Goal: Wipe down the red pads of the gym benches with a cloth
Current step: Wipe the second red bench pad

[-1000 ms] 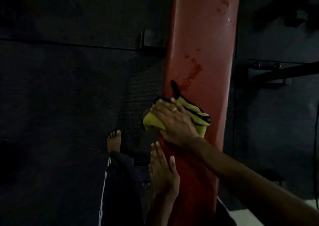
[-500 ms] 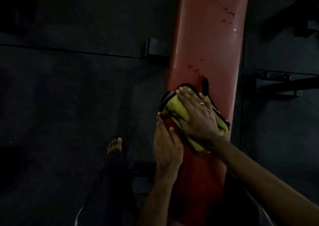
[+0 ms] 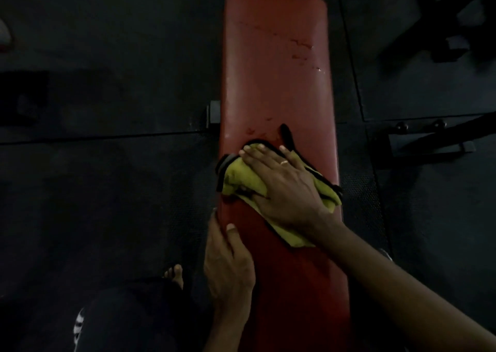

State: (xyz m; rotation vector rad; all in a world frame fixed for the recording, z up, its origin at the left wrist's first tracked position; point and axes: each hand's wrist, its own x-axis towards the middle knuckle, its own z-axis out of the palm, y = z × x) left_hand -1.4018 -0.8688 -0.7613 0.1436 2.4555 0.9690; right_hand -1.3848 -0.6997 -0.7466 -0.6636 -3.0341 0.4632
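- Right hand [image 3: 281,188]: open and flat, fingers straight and close together, palm pressed down on the cloth [image 3: 241,177]; ring [image 3: 284,162] on one finger; forearm entering from the lower right corner of the view.
- Cloth: yellow with black edging, bunched under the right palm; spread across the bench [image 3: 276,69] roughly halfway along its length, from the left edge to the right edge; one fold hanging slightly past the left edge, a black strip of edging pointing toward the far end, a yellow corner trailing toward the near end below the wrist.
- Left hand [image 3: 228,268]: open, holding nothing; laid along the left edge of the bench just nearer than the cloth, thumb on the top face, fingers extended along the side; close to the cloth but apart from it.
- Bench: long red pad, running from the near end at the bottom of the view to a rounded far end at the top; dark smears [image 3: 300,45] toward the far right part of the surface, further small marks just beyond the cloth.
- Black bracket [image 3: 213,112] projecting under the left edge, beyond the cloth.
- Floor [image 3: 107,190]: dark matting with visible seams on both sides of the bench.
- Bare foot [image 3: 175,273] on the floor left of the bench, beside the left wrist; dark trouser leg [image 3: 120,319] with white stripes below it.
- Dark equipment frame [image 3: 429,136] on the floor to the right of the bench, well apart from both hands.
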